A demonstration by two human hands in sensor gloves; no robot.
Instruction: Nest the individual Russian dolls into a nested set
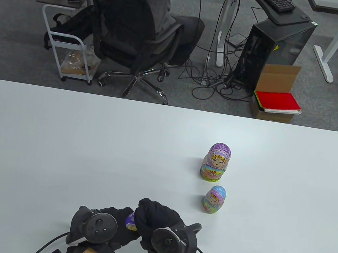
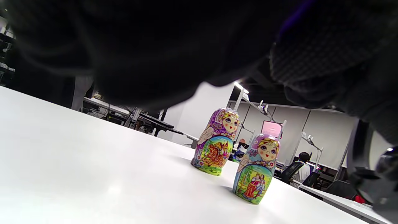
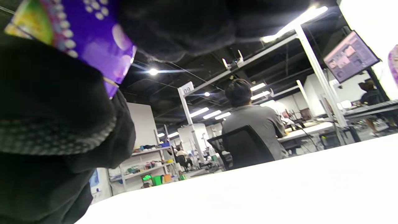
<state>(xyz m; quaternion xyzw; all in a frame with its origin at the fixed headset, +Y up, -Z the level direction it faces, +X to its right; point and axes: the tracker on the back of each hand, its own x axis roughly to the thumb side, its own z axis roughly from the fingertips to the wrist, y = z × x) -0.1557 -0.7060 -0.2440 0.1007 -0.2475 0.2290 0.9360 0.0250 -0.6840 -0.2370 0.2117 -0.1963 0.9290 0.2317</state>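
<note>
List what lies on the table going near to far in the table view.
Hands, left and right, gripping a purple doll piece → small blue-hooded doll → larger purple-hooded doll.

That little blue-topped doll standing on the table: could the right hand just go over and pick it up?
Probably not right away. The way to the small blue-topped doll looks free, with bare table between, but the right hand and left hand are both wrapped around a purple doll piece, so it would need to let go first.

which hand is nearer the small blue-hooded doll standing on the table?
Right. The right hand sits just down-left of the small blue-hooded doll; the left hand lies farther left.
</note>
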